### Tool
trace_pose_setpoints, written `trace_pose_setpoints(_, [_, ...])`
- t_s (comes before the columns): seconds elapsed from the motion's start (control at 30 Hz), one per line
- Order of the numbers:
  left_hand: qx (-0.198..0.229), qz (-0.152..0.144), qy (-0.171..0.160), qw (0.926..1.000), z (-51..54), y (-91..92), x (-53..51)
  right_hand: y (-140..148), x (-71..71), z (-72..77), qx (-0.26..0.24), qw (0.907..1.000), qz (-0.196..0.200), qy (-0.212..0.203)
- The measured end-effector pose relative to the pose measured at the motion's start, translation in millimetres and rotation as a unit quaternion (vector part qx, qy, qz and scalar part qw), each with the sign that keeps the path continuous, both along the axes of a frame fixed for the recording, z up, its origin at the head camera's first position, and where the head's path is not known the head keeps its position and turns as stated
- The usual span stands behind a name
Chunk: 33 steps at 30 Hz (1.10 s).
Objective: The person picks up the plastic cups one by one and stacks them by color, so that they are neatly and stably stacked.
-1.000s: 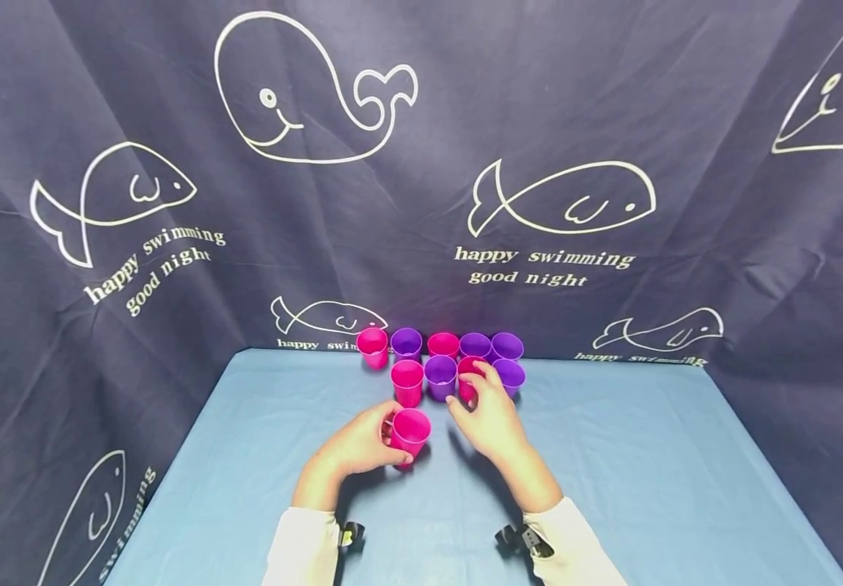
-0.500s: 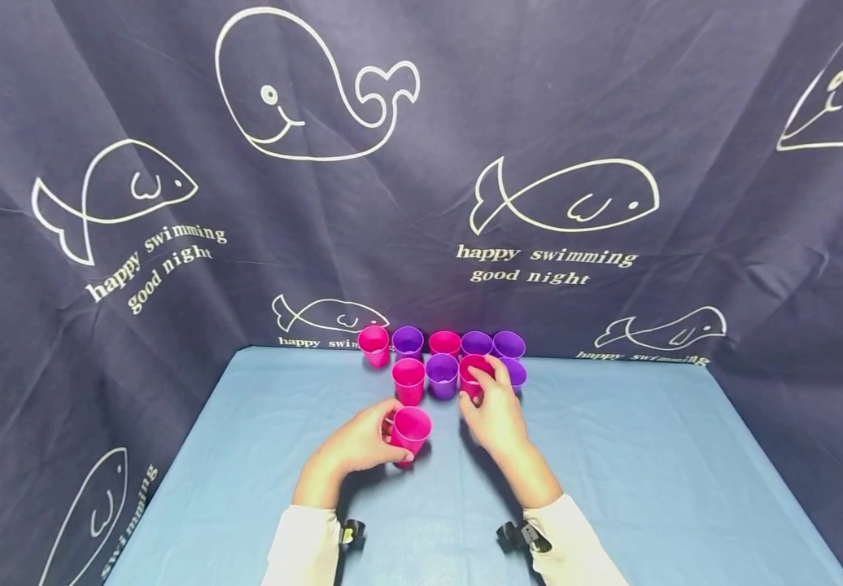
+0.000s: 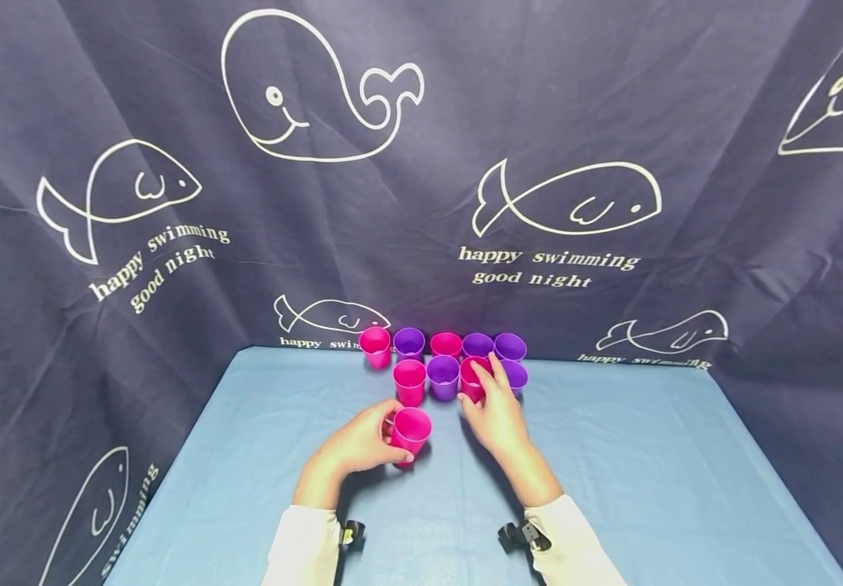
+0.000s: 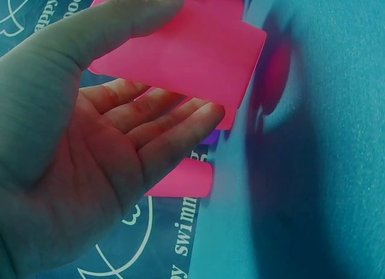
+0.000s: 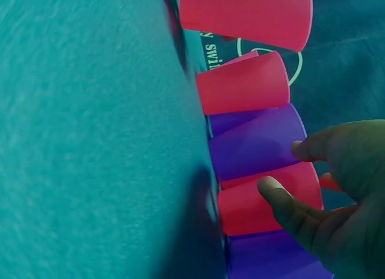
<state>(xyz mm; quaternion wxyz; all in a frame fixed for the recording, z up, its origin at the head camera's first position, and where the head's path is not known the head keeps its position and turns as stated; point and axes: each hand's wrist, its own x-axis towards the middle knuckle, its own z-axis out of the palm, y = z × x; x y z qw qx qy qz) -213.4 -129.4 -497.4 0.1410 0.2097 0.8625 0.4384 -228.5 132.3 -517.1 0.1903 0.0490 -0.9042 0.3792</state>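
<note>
My left hand (image 3: 358, 442) holds a pink cup (image 3: 410, 435) upright nearest to me, fingers round its far left side and thumb on its near side. In the left wrist view this cup (image 4: 180, 59) shows a gap above the shadowed cloth. My right hand (image 3: 498, 419) is at another pink cup (image 5: 243, 213) in the front row of the group; its thumb lies against the near wall and its fingers reach over the rim. The hand partly hides this cup and the purple cup (image 3: 515, 376) to its right.
A purple cup (image 3: 443, 378) and a pink cup (image 3: 410, 382) stand left in the front row. Behind is a back row of pink and purple cups, led by a pink cup (image 3: 375, 346). The light blue tablecloth (image 3: 612, 456) meets a dark printed curtain (image 3: 421, 244).
My right hand has shifted slightly right, bringing its thumb and fingers closer round the pink cup in the front row. The left hand and its cup have stayed in place.
</note>
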Motion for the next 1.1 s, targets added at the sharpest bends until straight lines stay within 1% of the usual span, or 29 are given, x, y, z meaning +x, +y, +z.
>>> trace_pose_setpoints(0.2, [-0.002, 0.0, 0.001, 1.0, -1.8, 0.3, 0.3, 0.2, -0.5, -4.0, 0.01, 0.9999, 0.008, 0.002])
trace_pose_setpoints(0.37, [0.0, -0.002, -0.002, 1.0, -3.6, 0.5, 0.7, 0.7, 0.2, -6.0, 0.011, 0.9997, 0.005, 0.023])
trace_pose_setpoints(0.53, [-0.005, 0.008, 0.001, 1.0, -4.5, 2.0, 0.0, 1.7, -0.8, -6.3, 0.001, 0.9991, 0.0, 0.042])
trace_pose_setpoints(0.63, [-0.005, 0.008, 0.006, 0.9999, -4.7, 4.0, 0.4, 1.7, -1.1, -6.5, 0.0, 0.9992, 0.003, 0.04])
trace_pose_setpoints(0.77, [0.001, 0.004, 0.003, 1.0, -4.8, 5.5, 1.9, 1.2, -0.2, -5.4, -0.007, 0.9996, 0.008, 0.025])
trace_pose_setpoints(0.83, [0.0, 0.007, 0.001, 1.0, -4.7, 5.7, 2.2, 0.9, -0.2, -4.7, -0.009, 0.9997, 0.007, 0.02])
trace_pose_setpoints(0.97, [-0.003, 0.009, 0.005, 0.9999, -5.8, 5.6, 0.4, 1.1, -1.3, -2.8, -0.01, 0.9998, -0.001, 0.02])
trace_pose_setpoints(1.1, [-0.001, 0.009, 0.005, 0.9999, -5.6, 5.5, -1.4, 2.7, -2.0, -0.1, -0.018, 0.9996, 0.0, 0.021])
